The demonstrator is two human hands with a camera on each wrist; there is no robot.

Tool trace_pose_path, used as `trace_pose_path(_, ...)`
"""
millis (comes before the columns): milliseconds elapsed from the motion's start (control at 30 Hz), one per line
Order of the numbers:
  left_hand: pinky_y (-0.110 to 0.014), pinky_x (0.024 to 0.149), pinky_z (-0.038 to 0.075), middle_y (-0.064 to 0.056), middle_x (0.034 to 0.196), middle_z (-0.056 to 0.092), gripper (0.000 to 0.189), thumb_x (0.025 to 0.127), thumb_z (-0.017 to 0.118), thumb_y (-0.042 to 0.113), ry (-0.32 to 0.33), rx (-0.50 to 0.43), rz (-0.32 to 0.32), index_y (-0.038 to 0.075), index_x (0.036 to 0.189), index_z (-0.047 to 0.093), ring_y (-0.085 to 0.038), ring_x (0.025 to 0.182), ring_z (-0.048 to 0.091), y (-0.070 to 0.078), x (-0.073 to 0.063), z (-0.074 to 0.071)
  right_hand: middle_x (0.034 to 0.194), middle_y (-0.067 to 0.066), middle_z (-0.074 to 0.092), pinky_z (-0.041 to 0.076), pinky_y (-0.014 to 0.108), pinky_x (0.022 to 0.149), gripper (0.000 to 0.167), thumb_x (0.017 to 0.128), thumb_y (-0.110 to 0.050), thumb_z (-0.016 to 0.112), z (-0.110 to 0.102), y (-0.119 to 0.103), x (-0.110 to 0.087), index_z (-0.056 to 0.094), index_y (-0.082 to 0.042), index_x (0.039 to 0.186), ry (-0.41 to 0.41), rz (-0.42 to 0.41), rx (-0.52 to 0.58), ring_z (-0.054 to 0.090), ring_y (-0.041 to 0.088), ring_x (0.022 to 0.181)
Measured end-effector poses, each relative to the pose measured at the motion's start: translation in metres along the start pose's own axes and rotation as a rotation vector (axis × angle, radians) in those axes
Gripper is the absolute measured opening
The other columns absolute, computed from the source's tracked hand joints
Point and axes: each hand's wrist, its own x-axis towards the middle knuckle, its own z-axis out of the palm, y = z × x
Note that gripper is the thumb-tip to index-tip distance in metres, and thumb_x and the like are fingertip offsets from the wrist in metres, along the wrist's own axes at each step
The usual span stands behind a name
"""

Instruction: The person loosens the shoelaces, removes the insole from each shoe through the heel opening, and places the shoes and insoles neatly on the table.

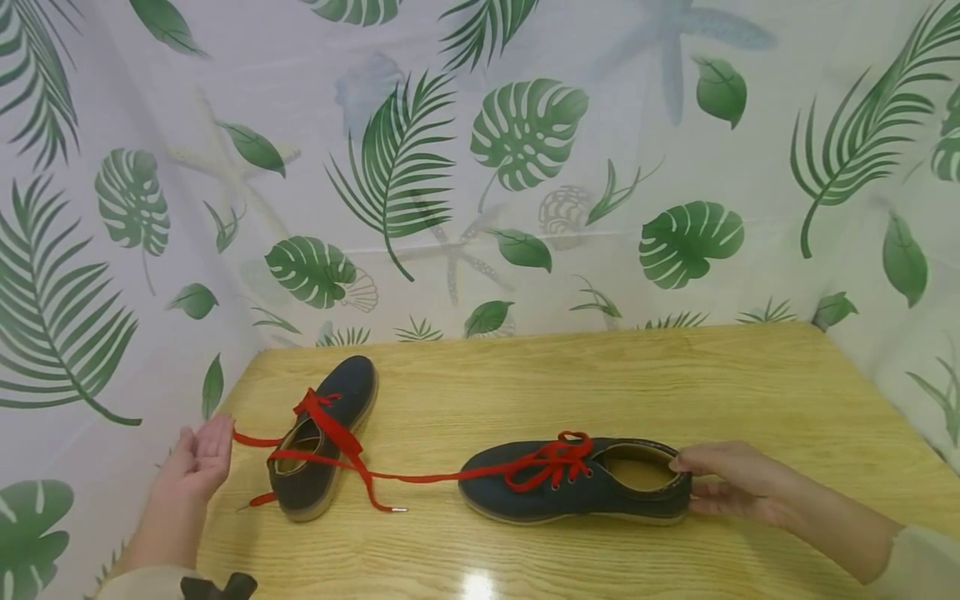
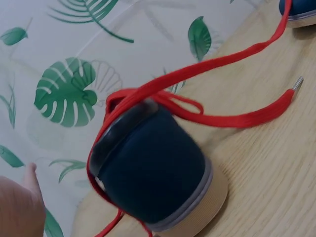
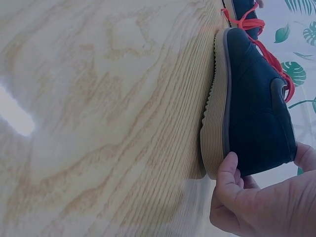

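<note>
Two dark navy lace-up shoes with red laces lie on a wooden table. My right hand [image 1: 738,483] grips the heel of the right shoe [image 1: 517,492], one digit over the collar and other fingers low at the heel, as the right wrist view shows. The left shoe [image 1: 348,392] stands at the table's left side, toe pointing away. Beside it my left hand [image 1: 193,462] is turned palm up, fingers loosely bent. A red lace [image 1: 258,440] reaches close to its fingertips. Another red lace [image 1: 420,478] stretches from the left shoe's heel across to the right shoe.
Red lace ends with metal tips, one of them the lace end [image 1: 382,507], hang beside the left shoe. The wooden table [image 1: 600,383] ends against a leaf-patterned cloth [image 1: 450,167] at the back and sides. A dark object [image 1: 217,587] shows at the left wrist.
</note>
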Motion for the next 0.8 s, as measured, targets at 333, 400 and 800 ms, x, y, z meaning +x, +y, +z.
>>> trace_pose_path(333,-0.027,0.107,0.035,-0.016,0.115,0.065,0.024,0.093,0.059,0.009,-0.064,0.301,-0.124,-0.015,0.091,0.063,-0.014,0.123,0.052,-0.052,-0.004,0.019,0.113,0.014,0.037,0.054,0.031,0.076,0.016,0.093,-0.016,0.054,0.001,-0.001,-0.001,0.068,-0.009,0.092,0.026,0.002,-0.023,0.051,0.021,0.090)
trace_pose_path(400,-0.027,0.107,0.035,-0.018,0.112,0.067,0.023,0.092,0.060,0.007,-0.089,0.350,-0.152,-0.015,0.091,0.064,-0.016,0.123,0.053,-0.061,-0.005,0.023,0.111,0.013,0.038,0.054,0.031,0.076,0.016,0.093,-0.016,0.054,0.001,-0.001,-0.001,0.069,-0.010,0.091,0.029,0.001,-0.023,0.051,0.021,0.090)
trace_pose_path(800,-0.029,0.094,0.048,-0.016,0.101,0.071,0.032,0.097,0.053,0.023,-0.208,0.831,-0.239,-0.003,0.096,0.072,-0.025,0.097,0.068,-0.105,-0.004,0.031,0.109,0.012,0.039,0.054,0.030,0.075,0.016,0.091,-0.014,0.054,0.001,0.000,0.000,0.068,-0.009,0.091,0.025,0.003,-0.023,0.052,0.020,0.089)
